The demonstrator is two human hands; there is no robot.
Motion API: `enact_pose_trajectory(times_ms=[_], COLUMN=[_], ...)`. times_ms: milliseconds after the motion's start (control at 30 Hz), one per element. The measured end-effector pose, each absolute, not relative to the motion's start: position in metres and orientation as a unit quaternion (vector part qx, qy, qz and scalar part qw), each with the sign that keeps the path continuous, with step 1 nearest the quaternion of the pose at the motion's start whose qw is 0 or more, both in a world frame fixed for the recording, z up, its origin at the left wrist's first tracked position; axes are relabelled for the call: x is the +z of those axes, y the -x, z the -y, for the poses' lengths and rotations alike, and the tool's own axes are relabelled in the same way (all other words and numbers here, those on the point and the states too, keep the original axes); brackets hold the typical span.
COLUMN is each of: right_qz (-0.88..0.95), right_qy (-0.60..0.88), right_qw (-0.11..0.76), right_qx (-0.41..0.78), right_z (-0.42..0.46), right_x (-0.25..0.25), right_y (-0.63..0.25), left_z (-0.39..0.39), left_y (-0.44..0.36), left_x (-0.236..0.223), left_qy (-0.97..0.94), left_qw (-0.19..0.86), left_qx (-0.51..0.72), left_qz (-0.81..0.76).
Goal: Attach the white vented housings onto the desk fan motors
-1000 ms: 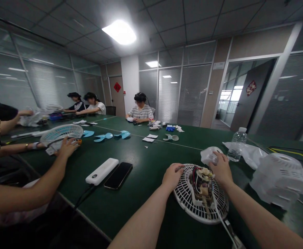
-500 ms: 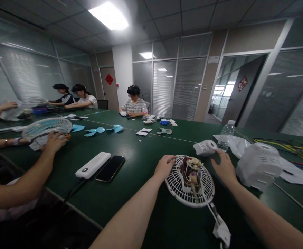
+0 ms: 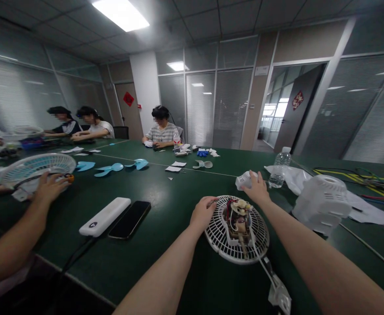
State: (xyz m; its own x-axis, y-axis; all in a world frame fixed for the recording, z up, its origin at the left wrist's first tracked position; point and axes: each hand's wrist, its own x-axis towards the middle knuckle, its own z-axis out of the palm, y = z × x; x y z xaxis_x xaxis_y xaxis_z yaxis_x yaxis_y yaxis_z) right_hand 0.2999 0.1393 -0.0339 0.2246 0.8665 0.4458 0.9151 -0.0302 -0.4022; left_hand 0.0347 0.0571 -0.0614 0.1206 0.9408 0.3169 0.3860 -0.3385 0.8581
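A white round fan grille (image 3: 216,247) lies on the table with its motor and wiring (image 3: 241,221) exposed on top. At the grille's left rim, my left hand (image 3: 202,216) is closed, the thumb and fingers pinching the edge. My right hand (image 3: 258,189) reaches past the grille to a small white vented plastic cover (image 3: 242,180). Its thumb lies on the near side and its fingers over the top, hiding the cover's right part. From the motor, a white cord leads to a white plastic piece (image 3: 280,295) near the front.
A large white fan housing (image 3: 323,203) and a water bottle (image 3: 280,168) stand at the right. A power bank (image 3: 105,216) and phone (image 3: 130,219) lie left. Blue fan blades (image 3: 109,169) lie farther back. A co-worker's hand (image 3: 49,188) holds another grille (image 3: 37,168). Other people sit beyond.
My right hand has moved left and forward from beside the small white cover onto it. My left hand stays on the grille's rim. The view has turned slightly right.
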Motion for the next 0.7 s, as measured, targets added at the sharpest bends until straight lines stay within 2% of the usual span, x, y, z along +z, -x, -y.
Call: enact_pose_trajectory(times_ms=[200,700], right_qz=[0.626,0.618], right_qy=[0.718,0.676], right_qw=[0.301,0.396], right_qx=[-0.04,-0.069], right_z=[-0.144,-0.123], right_x=[-0.044,-0.03], right_y=[-0.292,-0.285], left_z=[-0.056,-0.056], left_y=[-0.034,-0.036], left_x=[-0.059,-0.06], left_qy=[-0.685,-0.682], left_qw=[0.301,0.306], left_qx=[0.443,0.444], left_qz=[-0.494,-0.494])
